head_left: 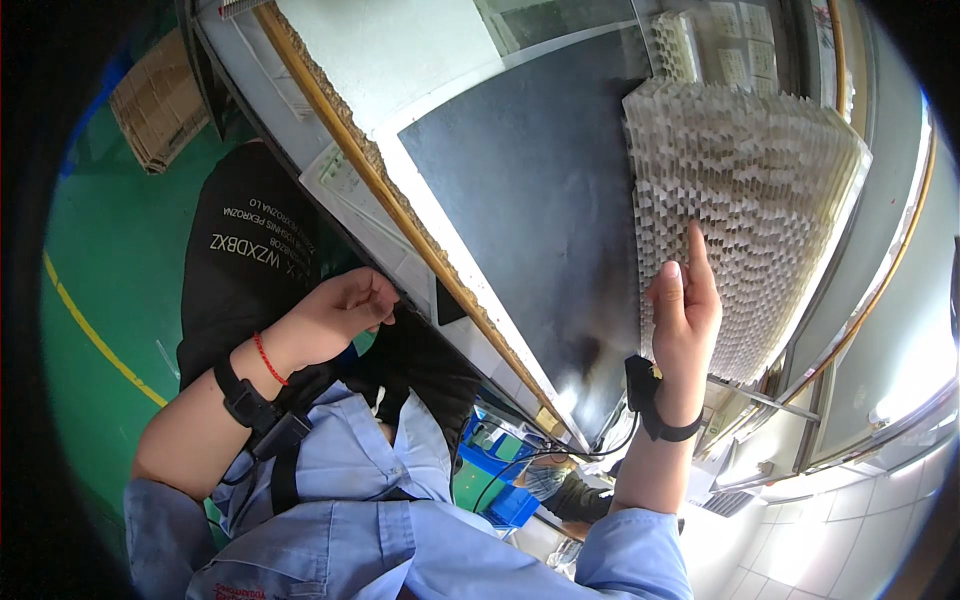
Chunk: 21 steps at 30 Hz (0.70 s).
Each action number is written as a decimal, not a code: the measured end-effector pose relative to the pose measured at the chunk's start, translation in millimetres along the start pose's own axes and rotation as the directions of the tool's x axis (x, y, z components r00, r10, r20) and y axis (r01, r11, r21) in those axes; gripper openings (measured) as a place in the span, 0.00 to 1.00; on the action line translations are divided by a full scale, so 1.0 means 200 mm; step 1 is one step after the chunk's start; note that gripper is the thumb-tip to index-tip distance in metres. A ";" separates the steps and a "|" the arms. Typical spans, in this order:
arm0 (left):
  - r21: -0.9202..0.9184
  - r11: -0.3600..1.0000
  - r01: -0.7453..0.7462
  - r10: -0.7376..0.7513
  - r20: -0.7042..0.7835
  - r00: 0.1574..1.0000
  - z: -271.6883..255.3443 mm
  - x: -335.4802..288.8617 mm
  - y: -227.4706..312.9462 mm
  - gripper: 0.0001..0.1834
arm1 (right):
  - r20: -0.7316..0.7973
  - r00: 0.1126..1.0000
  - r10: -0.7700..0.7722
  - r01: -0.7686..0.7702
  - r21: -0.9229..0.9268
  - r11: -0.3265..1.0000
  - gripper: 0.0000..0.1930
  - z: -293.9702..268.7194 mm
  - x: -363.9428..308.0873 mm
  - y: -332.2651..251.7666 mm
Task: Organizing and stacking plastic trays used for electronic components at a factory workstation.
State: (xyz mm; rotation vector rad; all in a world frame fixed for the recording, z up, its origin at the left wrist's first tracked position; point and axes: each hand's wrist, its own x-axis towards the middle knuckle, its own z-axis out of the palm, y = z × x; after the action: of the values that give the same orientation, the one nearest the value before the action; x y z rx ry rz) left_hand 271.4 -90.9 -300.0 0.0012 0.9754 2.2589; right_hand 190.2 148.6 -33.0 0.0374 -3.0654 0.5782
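My right hand is raised in front of a large block of thin, whitish pieces, packed in tight, uneven rows. Its index finger is stretched toward the rows and the thumb stands apart; no object shows in the hand. Whether the fingertip touches the pieces I cannot tell. My left hand hangs beside the near edge of the bench, over my dark trousers. Its fingers curl in loosely, and nothing shows between them. A dark grey mat covers the bench between the two hands.
A worn wooden strip runs along the bench's near edge. More whitish pieces stand behind the block. A cardboard box sits on the green floor at left. Black cables hang near a blue bin. Another person's legs show beyond.
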 end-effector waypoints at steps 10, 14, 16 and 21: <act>-0.001 1.000 0.000 0.000 0.010 1.000 -0.01 0.00 0.00 0.08 | -0.056 0.998 0.000 0.005 0.081 0.997 0.27 -0.02 -0.03 -0.05; -0.018 1.000 0.004 -0.004 0.001 1.000 0.00 0.00 0.00 0.08 | -0.019 0.999 0.042 -0.041 0.057 0.998 0.27 -0.03 -0.01 -0.03; 0.000 1.000 0.002 -0.002 0.018 1.000 0.00 0.00 0.01 0.09 | -0.017 0.999 0.029 -0.028 0.053 0.998 0.27 -0.04 0.00 -0.03; 0.016 1.000 -0.002 0.002 0.006 1.000 0.00 0.00 0.01 0.09 | -0.044 0.999 0.022 -0.018 0.105 0.994 0.27 -0.04 -0.01 -0.04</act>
State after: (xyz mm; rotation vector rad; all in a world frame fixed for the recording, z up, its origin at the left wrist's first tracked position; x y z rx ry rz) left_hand 270.0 -92.2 -299.1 0.0162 0.9912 2.2513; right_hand 192.4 144.7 -23.7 -0.0045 -2.9923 0.7294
